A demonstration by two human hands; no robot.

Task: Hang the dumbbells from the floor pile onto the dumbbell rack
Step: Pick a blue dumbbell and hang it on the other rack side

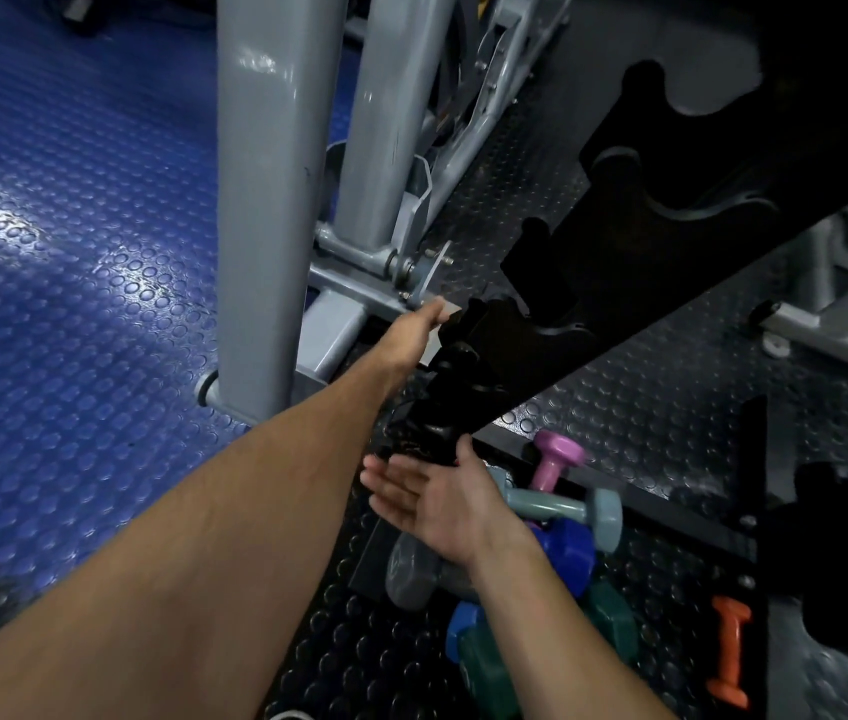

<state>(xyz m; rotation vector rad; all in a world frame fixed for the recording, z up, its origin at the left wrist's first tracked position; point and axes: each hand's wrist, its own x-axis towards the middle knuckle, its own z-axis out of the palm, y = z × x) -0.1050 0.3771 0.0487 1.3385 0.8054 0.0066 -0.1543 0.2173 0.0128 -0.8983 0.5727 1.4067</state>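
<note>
A black dumbbell rack (671,236) slants from the upper right down toward the middle. My left hand (419,330) reaches to its lower end; its fingertips are hidden behind the black parts, so the grip is unclear. My right hand (432,493) hovers palm-up with straight fingers just below the rack's bottom end, holding nothing. The floor pile lies under and right of that hand: a pink dumbbell (557,457), a pale blue-grey one (567,509), a blue one (570,550), a grey one (411,569), dark green ones (489,667). An orange dumbbell (731,652) lies apart to the right.
A grey machine post (265,200) and an exercise bike frame (401,148) stand close on the left of the rack. More grey machine legs (827,324) lie at the right. The floor is studded rubber, blue (73,252) at left, black under the pile.
</note>
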